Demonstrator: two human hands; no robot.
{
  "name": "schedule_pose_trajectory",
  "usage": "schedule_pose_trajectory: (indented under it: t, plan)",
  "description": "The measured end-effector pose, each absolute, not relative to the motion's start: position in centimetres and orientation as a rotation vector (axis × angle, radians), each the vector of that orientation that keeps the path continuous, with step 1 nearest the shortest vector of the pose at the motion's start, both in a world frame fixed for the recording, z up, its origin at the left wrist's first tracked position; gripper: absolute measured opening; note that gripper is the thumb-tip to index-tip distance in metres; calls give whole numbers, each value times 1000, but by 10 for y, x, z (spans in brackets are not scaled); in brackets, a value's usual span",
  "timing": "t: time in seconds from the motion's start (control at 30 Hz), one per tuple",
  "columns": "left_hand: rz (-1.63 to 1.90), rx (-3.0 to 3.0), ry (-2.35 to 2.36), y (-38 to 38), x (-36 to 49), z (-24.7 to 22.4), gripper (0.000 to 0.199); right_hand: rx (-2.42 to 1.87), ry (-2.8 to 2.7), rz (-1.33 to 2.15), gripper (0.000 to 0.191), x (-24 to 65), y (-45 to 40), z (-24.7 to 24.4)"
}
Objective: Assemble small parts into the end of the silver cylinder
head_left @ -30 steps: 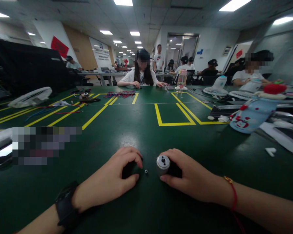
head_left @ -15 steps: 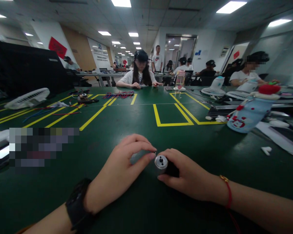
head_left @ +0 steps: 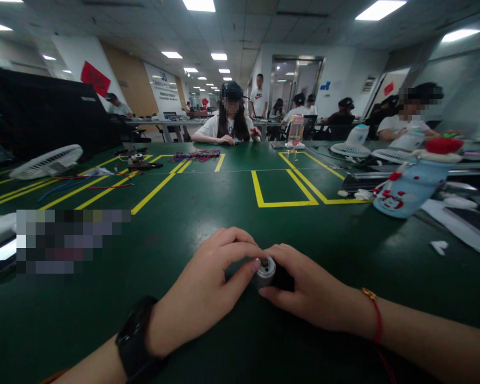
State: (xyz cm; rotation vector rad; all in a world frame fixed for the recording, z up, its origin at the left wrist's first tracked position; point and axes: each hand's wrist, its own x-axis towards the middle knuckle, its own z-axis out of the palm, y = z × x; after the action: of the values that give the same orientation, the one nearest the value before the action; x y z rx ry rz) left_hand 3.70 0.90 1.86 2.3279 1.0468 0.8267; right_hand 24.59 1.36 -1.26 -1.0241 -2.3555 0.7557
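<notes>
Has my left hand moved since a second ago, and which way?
Yes: judged against the yellow tape, your left hand has moved to the right, from beside the metal cylinder to its top end.

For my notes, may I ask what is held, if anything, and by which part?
The right hand holds a silver metal cylinder by its side; whether the left hand holds anything is unclear.

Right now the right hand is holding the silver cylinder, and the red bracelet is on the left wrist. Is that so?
Not quite: the head view shows the red bracelet on the right wrist. The right hand does hold the silver cylinder.
</notes>
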Motion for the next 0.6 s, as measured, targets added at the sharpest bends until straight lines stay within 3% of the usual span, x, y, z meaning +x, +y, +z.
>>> schedule_pose_trajectory:
  t: [0.17,0.6]
  plan:
    - [861,2207,1043,8,33,14,27,-1038,-2336,764,30,246,14,-12]
    - [712,2016,1276,16,15,1,11,-1077,-2335,783,31,246,12,-10]
